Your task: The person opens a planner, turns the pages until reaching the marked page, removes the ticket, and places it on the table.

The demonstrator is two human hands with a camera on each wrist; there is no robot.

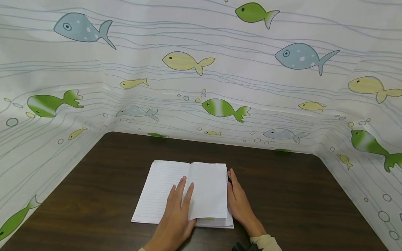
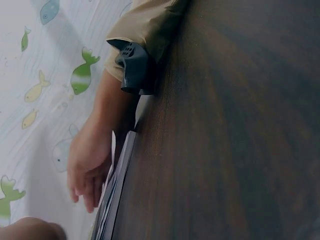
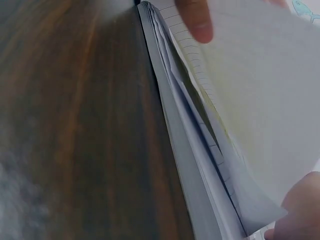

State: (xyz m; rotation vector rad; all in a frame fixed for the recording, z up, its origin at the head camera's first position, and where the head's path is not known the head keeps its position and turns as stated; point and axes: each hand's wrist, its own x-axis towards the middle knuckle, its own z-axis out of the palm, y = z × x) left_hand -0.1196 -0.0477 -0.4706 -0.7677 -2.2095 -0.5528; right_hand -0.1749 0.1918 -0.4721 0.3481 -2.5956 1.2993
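Note:
An open notebook [image 1: 208, 184] with lined, unwritten-looking pages lies on the dark wooden table. My left hand [image 1: 176, 212] rests across it near the centre fold, fingers spread and straight; its thumb tip [image 3: 197, 22] shows over the pages in the right wrist view. Along the notebook's right edge stands my right hand [image 1: 240, 202], fingers straight and touching the page side. That same right hand [image 2: 92, 155] appears side-on in the left wrist view beside the raised upper leaves. Loose page edges [image 3: 200, 125] fan apart, with a yellowish strip between them.
Dark wooden tabletop [image 1: 94, 188] surrounds the notebook. A white sheet printed with fish [image 1: 220, 80] rises behind the table and along both sides. A black wrist device [image 2: 137, 67] sits at the right sleeve's cuff.

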